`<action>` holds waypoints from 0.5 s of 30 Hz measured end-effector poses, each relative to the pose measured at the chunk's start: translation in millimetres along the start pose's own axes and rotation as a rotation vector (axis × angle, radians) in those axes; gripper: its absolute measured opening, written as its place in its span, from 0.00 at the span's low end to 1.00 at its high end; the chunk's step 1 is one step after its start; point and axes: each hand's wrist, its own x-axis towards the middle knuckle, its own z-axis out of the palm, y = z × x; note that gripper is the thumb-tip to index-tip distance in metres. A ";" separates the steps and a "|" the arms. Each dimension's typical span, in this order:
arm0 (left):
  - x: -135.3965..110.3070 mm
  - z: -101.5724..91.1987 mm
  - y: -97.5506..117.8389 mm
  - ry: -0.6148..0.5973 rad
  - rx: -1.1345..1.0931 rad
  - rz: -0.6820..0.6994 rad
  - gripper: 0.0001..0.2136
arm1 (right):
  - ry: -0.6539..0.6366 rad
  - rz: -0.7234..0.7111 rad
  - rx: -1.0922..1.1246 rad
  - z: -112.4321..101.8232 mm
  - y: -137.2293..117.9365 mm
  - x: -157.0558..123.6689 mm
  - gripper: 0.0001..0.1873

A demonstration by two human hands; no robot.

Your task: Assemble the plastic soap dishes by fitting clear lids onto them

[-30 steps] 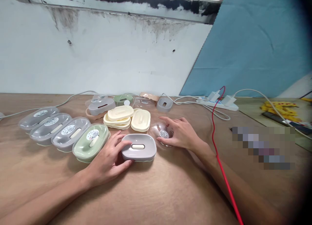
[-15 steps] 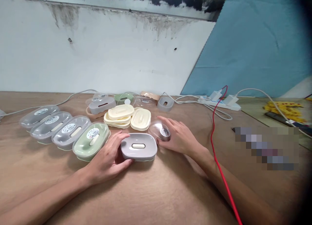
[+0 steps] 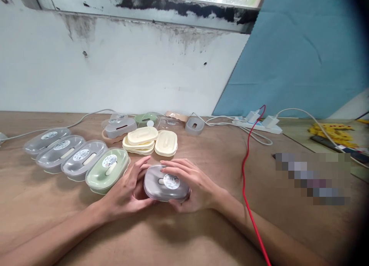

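Observation:
A grey oval soap box (image 3: 152, 184) stands in front of me on the table, with a cream strip showing in its middle slot. A clear lid (image 3: 180, 193) with a round printed sticker now lies over its top. My left hand (image 3: 134, 187) grips the box's left end, thumb at the front and fingers behind. My right hand (image 3: 196, 183) is closed around the lid's right end, fingers over the top and thumb at the front edge. Whether the lid is fully seated, I cannot tell. Just left of my left hand is a green lidded box (image 3: 99, 177).
Several grey lidded boxes (image 3: 59, 158) line up at the left. Stacked cream oval trays (image 3: 141, 136) lie behind the box, with loose grey box shells (image 3: 121, 127) and clear lids beyond. A red cable (image 3: 245, 181) crosses the right side, leading to a white power strip (image 3: 256, 123).
My right hand has brought the clear lid leftward and toward me onto the grey box. My left hand stays at the box's left end. The camera view has tilted up slightly.

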 end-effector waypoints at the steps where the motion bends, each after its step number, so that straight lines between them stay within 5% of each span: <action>1: 0.5 -0.6 0.8 0.001 -0.004 -0.001 0.47 | -0.015 0.011 0.009 2.4 1.2 -0.2 0.40; 15: 2.1 -3.8 2.1 0.002 0.009 0.020 0.46 | -0.138 0.084 0.065 5.3 10.1 -4.6 0.44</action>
